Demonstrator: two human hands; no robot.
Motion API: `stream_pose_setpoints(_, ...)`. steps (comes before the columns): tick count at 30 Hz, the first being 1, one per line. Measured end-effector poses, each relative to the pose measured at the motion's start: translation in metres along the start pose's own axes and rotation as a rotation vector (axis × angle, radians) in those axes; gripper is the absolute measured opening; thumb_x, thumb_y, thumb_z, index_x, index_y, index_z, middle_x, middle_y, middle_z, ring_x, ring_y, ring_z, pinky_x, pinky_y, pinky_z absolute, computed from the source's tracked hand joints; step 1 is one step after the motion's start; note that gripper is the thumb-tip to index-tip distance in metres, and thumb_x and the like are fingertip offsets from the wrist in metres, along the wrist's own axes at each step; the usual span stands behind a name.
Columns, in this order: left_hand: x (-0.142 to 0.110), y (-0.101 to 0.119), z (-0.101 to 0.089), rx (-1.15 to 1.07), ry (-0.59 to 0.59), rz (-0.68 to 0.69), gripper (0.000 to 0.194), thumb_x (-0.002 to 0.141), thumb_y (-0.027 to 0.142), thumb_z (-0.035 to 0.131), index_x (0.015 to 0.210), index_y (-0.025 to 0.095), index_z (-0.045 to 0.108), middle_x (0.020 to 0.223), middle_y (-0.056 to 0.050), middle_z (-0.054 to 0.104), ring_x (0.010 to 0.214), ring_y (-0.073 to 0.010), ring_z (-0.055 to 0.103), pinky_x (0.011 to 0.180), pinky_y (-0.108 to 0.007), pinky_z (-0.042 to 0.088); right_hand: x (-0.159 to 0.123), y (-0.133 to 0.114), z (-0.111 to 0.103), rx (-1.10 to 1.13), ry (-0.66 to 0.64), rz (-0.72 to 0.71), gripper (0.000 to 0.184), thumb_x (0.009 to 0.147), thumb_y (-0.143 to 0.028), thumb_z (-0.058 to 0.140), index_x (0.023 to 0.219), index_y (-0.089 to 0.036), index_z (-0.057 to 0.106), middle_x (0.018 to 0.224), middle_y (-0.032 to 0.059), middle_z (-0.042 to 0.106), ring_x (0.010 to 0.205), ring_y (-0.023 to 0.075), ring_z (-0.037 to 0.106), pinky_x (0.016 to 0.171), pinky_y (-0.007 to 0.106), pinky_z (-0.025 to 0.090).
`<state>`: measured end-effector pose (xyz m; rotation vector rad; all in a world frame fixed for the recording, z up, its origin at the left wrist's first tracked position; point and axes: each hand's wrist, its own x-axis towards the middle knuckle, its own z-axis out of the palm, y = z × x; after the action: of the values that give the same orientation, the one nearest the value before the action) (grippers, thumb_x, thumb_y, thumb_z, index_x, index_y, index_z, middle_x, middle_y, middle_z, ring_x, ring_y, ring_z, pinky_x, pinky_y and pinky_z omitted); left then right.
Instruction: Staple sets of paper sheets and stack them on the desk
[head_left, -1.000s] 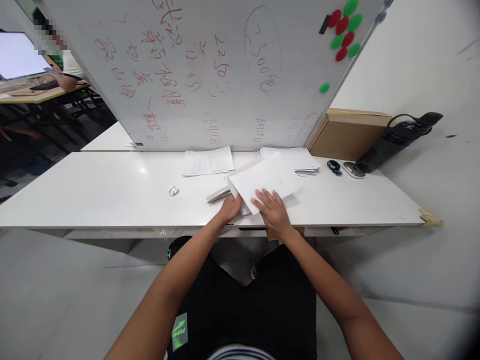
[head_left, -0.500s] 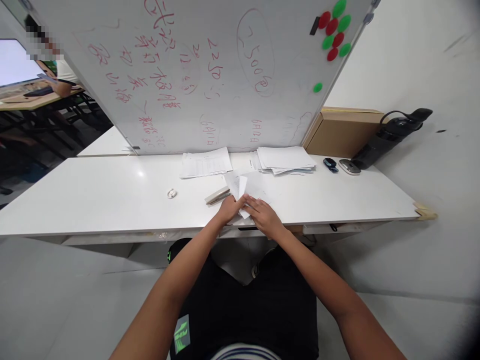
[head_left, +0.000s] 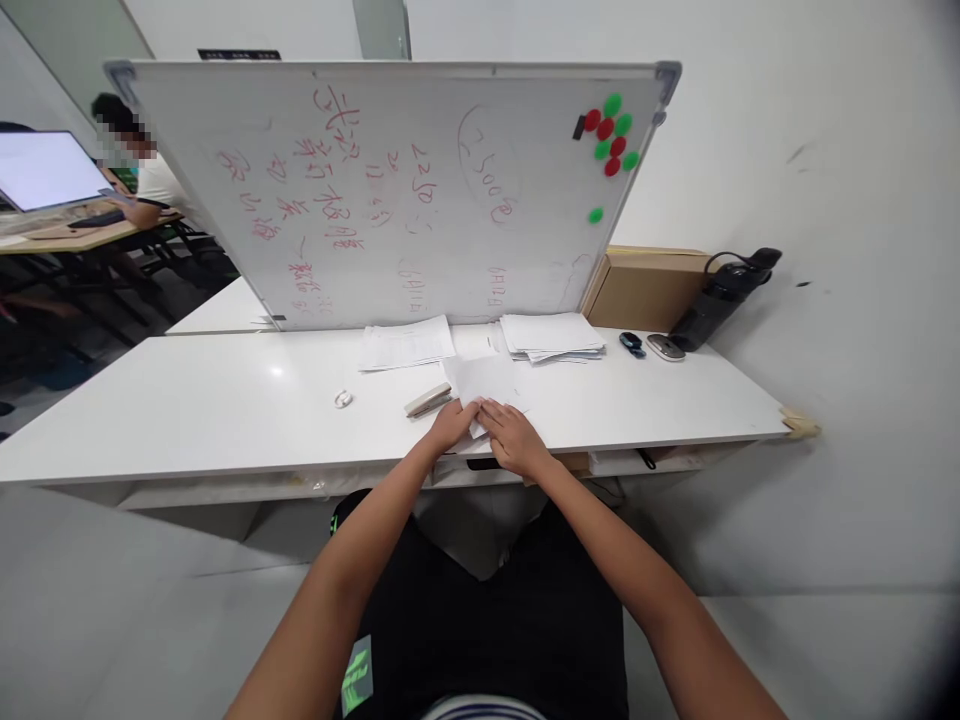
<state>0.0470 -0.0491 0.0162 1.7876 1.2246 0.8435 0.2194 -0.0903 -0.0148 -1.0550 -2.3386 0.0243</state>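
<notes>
A white sheet of paper (head_left: 487,378) lies at the front of the desk between my two hands. My left hand (head_left: 451,424) is closed on its near left edge, the thumb pointing inward. My right hand (head_left: 514,438) grips the near end from the other side, fingers close together and almost meeting the left thumb. Part of the sheet is hidden under the fingers. Just left of the paper, close to my left hand, lies a light-coloured stapler (head_left: 427,400).
Paper stacks (head_left: 409,343) (head_left: 553,335) lie along the whiteboard (head_left: 420,200). A small white ring-like item (head_left: 343,399) is on the left. At right are a mouse (head_left: 665,347), a dark watch-like object (head_left: 631,344), a black bottle (head_left: 724,300) and a cardboard box (head_left: 641,290).
The head view has tilted up, showing the whiteboard's top edge. A narrow paper flap that stood out above my fingers now no longer shows; the sheet appears flatter. Both hands stay on the paper.
</notes>
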Motion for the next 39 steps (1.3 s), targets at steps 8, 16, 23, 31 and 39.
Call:
stream_pose_setpoints(8, -0.006, 0.031, -0.033, 0.665, -0.186, 0.187, 0.053, 0.092, 0.056, 0.033, 0.093, 0.015, 0.066, 0.093, -0.013, 0.069, 0.090, -0.0278, 0.062, 0.080, -0.035, 0.044, -0.007, 0.051, -0.032, 0.264, 0.474, 0.500, 0.079, 0.083, -0.031, 0.055, 0.149, -0.026, 0.013, 0.155, 0.0107, 0.019, 0.143, 0.0238, 0.017, 0.114, 0.051, 0.019)
stream_pose_setpoints(16, -0.018, 0.024, -0.053, 0.796, -0.213, 0.253, 0.046, 0.090, 0.053, 0.038, 0.092, 0.017, 0.067, 0.095, -0.013, 0.067, 0.091, -0.0297, 0.062, 0.080, -0.034, 0.043, -0.014, 0.085, -0.051, 0.684, 0.254, 0.594, 0.113, 0.071, -0.050, 0.071, 0.146, -0.038, -0.014, 0.158, 0.0112, -0.005, 0.144, 0.0282, 0.003, 0.107, 0.062, 0.020)
stream_pose_setpoints(23, -0.022, 0.004, -0.058, 0.647, -0.126, 0.189, 0.040, 0.085, 0.052, 0.048, 0.103, 0.022, 0.066, 0.105, -0.010, 0.067, 0.098, -0.0300, 0.060, 0.084, -0.034, 0.044, 0.006, 0.088, -0.048, 0.754, 0.223, 0.579, 0.114, 0.069, -0.044, 0.074, 0.148, -0.035, -0.008, 0.157, 0.0160, 0.003, 0.144, 0.0265, 0.008, 0.107, 0.060, 0.021)
stream_pose_setpoints(31, -0.030, 0.004, -0.059, 0.455, -0.065, 0.143, 0.043, 0.085, 0.053, 0.049, 0.110, 0.022, 0.066, 0.113, -0.010, 0.066, 0.104, -0.0322, 0.059, 0.088, -0.039, 0.045, 0.033, 0.079, -0.045, 1.051, 0.222, 0.589, 0.085, 0.064, -0.039, 0.078, 0.137, -0.022, 0.039, 0.136, 0.0163, 0.051, 0.123, 0.0273, 0.050, 0.100, 0.050, 0.040)
stream_pose_setpoints(39, -0.031, 0.006, -0.050, -0.173, 0.128, -0.083, 0.054, 0.076, 0.053, 0.065, 0.116, 0.017, 0.063, 0.119, -0.011, 0.065, 0.110, -0.0301, 0.060, 0.091, -0.041, 0.049, 0.024, 0.063, -0.045, 1.133, 0.227, 0.649, 0.051, 0.062, -0.041, 0.079, 0.105, -0.017, 0.064, 0.107, 0.0080, 0.069, 0.100, 0.0230, 0.063, 0.094, 0.043, 0.045)
